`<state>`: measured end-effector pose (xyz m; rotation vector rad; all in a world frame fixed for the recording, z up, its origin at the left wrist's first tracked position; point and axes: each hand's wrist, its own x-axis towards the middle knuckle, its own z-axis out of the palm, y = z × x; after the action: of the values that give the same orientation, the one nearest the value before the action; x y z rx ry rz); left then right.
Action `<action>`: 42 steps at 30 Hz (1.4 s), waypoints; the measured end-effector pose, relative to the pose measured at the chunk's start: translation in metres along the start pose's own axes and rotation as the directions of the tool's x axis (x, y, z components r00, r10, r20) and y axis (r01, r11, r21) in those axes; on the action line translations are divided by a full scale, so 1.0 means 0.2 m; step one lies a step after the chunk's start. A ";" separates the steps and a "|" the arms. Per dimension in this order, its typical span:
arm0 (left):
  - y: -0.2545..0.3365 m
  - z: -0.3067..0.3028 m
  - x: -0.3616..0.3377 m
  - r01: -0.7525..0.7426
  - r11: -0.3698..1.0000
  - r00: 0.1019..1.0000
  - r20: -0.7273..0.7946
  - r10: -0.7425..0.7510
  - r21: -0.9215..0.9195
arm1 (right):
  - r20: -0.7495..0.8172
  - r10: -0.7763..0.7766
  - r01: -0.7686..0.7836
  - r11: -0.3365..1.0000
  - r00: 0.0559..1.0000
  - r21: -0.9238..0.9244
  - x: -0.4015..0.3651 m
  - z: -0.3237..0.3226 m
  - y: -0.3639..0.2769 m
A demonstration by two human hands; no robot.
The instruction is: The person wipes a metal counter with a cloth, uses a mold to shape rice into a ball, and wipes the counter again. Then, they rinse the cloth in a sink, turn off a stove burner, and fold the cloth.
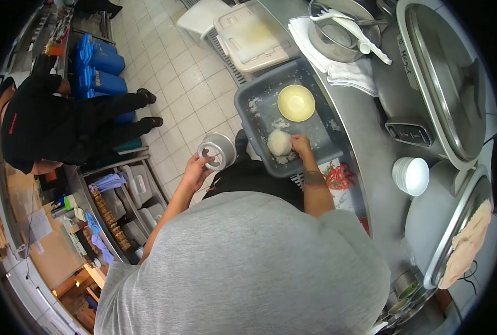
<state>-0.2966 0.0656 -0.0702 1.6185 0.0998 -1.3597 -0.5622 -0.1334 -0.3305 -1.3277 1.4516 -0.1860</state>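
A grey plastic tub holds a yellow bowl and a rounded mound of white rice, with loose grains scattered on its bottom. My right hand is at the right side of the mound, its fingers bent against it; whether they pinch any rice is hidden. Left of the tub, my left hand grips the rim of a silver metal pot. The pot is tilted, and its opening faces my left hand.
A steel counter on the right bears stacked white bowls, metal pans and a white towel. Red chillies lie below the tub. A person in black stands at the left by blue bins.
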 end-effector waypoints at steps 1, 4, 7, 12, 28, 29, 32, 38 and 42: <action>-0.01 0.00 0.01 0.003 1.000 1.000 0.002 -0.003 -0.003 | -0.001 0.002 -0.002 1.000 1.000 -0.004 -0.01 -0.01 -0.03; -0.02 0.00 0.07 0.022 1.000 0.999 0.038 -0.022 -0.008 | -0.052 -0.291 0.229 0.840 0.955 -0.492 -0.11 -0.08 -0.22; 0.01 0.05 0.09 0.003 1.000 0.997 0.082 -0.003 0.008 | -0.113 -0.375 0.286 0.840 0.920 -0.462 -0.30 -0.20 -0.46; 0.03 0.16 0.17 -0.044 0.988 0.994 0.104 0.028 0.151 | -0.328 -0.295 0.337 0.938 0.898 0.079 -0.54 -0.45 -0.73; 0.21 0.85 0.04 0.386 0.916 0.510 0.852 -0.116 -0.106 | -0.348 -0.562 0.627 0.772 0.750 0.103 -0.92 -0.68 -1.23; 0.21 0.87 0.02 0.434 0.892 0.488 0.866 -0.111 -0.130 | -0.370 -0.598 0.619 0.782 0.711 -0.073 -0.93 -0.70 -1.24; 0.22 0.90 0.00 0.439 0.891 0.529 0.835 -0.151 -0.117 | -0.273 -0.583 0.642 0.720 0.765 0.262 -0.90 -0.69 -1.29; 0.24 0.96 -0.01 0.589 0.805 0.203 0.952 -0.230 0.069 | 0.110 -0.361 0.272 0.841 0.926 0.467 -0.81 -0.82 -1.35; 0.28 0.97 -0.02 0.520 0.847 0.458 0.873 -0.166 -0.112 | 0.072 -0.382 0.330 0.865 0.921 0.378 -0.73 -0.91 -1.43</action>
<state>-0.4009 -0.0966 -0.0117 0.4685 0.1012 -2.1857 -0.5640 -0.2180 0.0294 -1.2638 0.9785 -0.5623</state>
